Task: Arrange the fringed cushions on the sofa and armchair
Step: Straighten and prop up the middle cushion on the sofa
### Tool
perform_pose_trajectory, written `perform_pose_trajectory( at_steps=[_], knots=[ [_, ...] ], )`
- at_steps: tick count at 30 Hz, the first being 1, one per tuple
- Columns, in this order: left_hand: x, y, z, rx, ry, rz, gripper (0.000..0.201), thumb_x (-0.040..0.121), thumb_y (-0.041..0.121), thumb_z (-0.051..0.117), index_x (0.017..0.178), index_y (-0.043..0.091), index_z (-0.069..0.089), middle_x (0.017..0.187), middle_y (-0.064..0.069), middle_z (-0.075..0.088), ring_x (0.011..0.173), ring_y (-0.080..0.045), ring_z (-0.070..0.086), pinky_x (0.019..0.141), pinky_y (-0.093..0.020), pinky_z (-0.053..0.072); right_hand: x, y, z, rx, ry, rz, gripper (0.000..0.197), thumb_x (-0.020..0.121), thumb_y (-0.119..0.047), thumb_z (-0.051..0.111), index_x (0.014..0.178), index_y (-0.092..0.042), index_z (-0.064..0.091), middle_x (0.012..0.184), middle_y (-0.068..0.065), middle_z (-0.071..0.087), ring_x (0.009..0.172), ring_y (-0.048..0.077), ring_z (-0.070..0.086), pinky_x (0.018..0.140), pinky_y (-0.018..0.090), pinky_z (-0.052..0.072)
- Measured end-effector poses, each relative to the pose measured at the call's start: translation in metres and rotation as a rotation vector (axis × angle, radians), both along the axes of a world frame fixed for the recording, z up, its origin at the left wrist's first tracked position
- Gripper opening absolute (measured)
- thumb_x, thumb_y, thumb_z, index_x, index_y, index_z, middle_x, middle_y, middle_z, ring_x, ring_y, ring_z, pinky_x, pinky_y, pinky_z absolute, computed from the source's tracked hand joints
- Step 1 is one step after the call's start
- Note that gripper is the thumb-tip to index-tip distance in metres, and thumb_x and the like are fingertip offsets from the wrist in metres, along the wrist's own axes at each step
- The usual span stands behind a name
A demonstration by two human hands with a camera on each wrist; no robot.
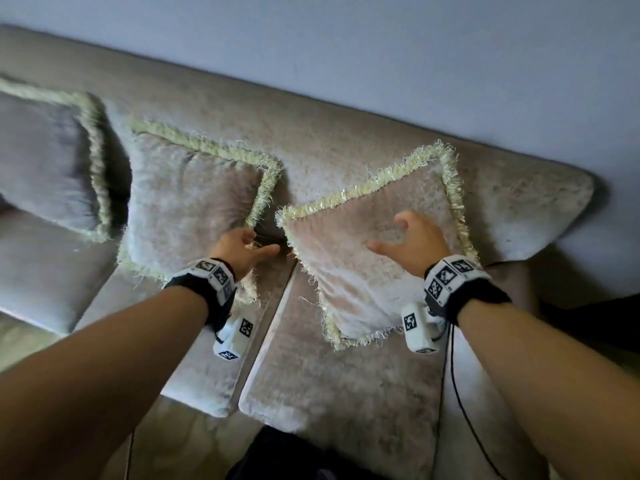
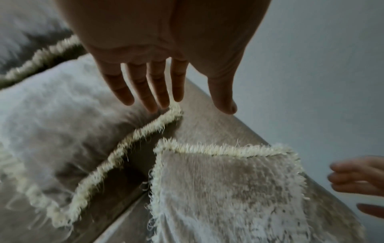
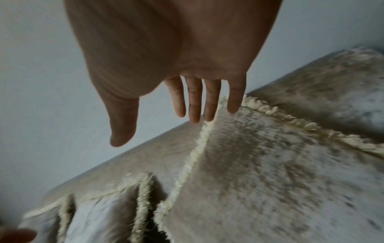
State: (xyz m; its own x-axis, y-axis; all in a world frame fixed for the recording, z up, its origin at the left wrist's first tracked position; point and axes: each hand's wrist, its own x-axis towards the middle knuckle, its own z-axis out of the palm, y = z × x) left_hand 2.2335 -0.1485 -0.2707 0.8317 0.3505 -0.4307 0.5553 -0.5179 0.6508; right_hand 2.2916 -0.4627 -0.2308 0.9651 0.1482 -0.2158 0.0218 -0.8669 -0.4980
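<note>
Three beige cushions with cream fringe lean against the back of a beige sofa [image 1: 346,140]. The right cushion [image 1: 363,271] sits tilted like a diamond, the middle cushion [image 1: 187,202] stands beside it, and the left cushion [image 1: 45,161] is at the frame edge. My right hand [image 1: 405,244] hovers over the right cushion's face [image 3: 270,172] with fingers [image 3: 195,105] straight and spread, holding nothing. My left hand [image 1: 249,245] is open near the gap between the middle and right cushions; its fingers [image 2: 149,92] reach toward the middle cushion's fringed corner [image 2: 172,111].
A pale wall [image 1: 381,46] runs behind the sofa back. The seat is split into pads with a seam [image 1: 273,327] running toward me. The sofa's right arm [image 1: 540,209] ends just past the right cushion. Black cables [image 1: 460,393] hang from my right wrist.
</note>
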Motion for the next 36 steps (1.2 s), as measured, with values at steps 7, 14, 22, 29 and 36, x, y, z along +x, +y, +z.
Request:
perform_pose_trajectory(
  at_steps=[7, 14, 22, 29, 36],
  knots=[
    [-0.082, 0.042, 0.092, 0.216, -0.096, -0.020, 0.058, 0.083, 0.047, 0.074, 0.130, 0.015, 0.060, 0.126, -0.003, 0.064, 0.103, -0.017, 0.059, 0.086, -0.030, 0.045, -0.043, 0.074, 0.054, -0.100, -0.005, 0.294, 0.075, 0.076, -0.068, 0.069, 0.125, -0.012, 0.055, 0.123, 0.006, 0.062, 0.107, 0.022, 0.058, 0.093, 0.040, 0.050],
    [-0.140, 0.112, 0.130, 0.369, -0.093, -0.026, 0.061, 0.085, 0.064, 0.061, 0.129, 0.021, 0.058, 0.126, 0.001, 0.065, 0.112, -0.020, 0.062, 0.091, -0.035, 0.047, -0.063, 0.161, 0.083, -0.152, -0.046, 0.434, 0.071, 0.079, -0.072, 0.062, 0.116, -0.011, 0.058, 0.109, 0.006, 0.065, 0.097, 0.024, 0.062, 0.088, 0.042, 0.052],
    [-0.161, 0.227, 0.125, 0.438, -0.003, -0.089, 0.061, 0.090, 0.067, 0.047, 0.130, 0.022, 0.057, 0.128, 0.001, 0.065, 0.113, -0.023, 0.060, 0.096, -0.039, 0.048, -0.077, 0.277, 0.073, -0.272, -0.059, 0.499, 0.072, 0.080, -0.080, 0.050, 0.083, -0.008, 0.058, 0.066, 0.008, 0.053, 0.060, 0.020, 0.045, 0.058, 0.037, 0.041],
    [-0.148, 0.337, 0.112, 0.460, 0.065, -0.255, 0.066, 0.088, 0.071, 0.046, 0.132, 0.023, 0.055, 0.133, 0.002, 0.062, 0.118, -0.022, 0.058, 0.097, -0.039, 0.047, -0.085, 0.362, 0.059, -0.324, -0.011, 0.409, 0.064, 0.076, -0.086, 0.045, 0.073, -0.022, 0.044, 0.064, -0.004, 0.048, 0.057, 0.016, 0.047, 0.056, 0.034, 0.040],
    [-0.104, 0.384, 0.103, 0.445, 0.060, -0.394, 0.068, 0.086, 0.073, 0.047, 0.132, 0.023, 0.055, 0.132, 0.003, 0.063, 0.120, -0.022, 0.058, 0.102, -0.044, 0.046, -0.085, 0.383, 0.062, -0.350, 0.067, 0.286, 0.073, 0.083, -0.078, 0.048, 0.101, -0.009, 0.061, 0.086, 0.005, 0.065, 0.077, 0.023, 0.061, 0.077, 0.040, 0.051]
  ],
)
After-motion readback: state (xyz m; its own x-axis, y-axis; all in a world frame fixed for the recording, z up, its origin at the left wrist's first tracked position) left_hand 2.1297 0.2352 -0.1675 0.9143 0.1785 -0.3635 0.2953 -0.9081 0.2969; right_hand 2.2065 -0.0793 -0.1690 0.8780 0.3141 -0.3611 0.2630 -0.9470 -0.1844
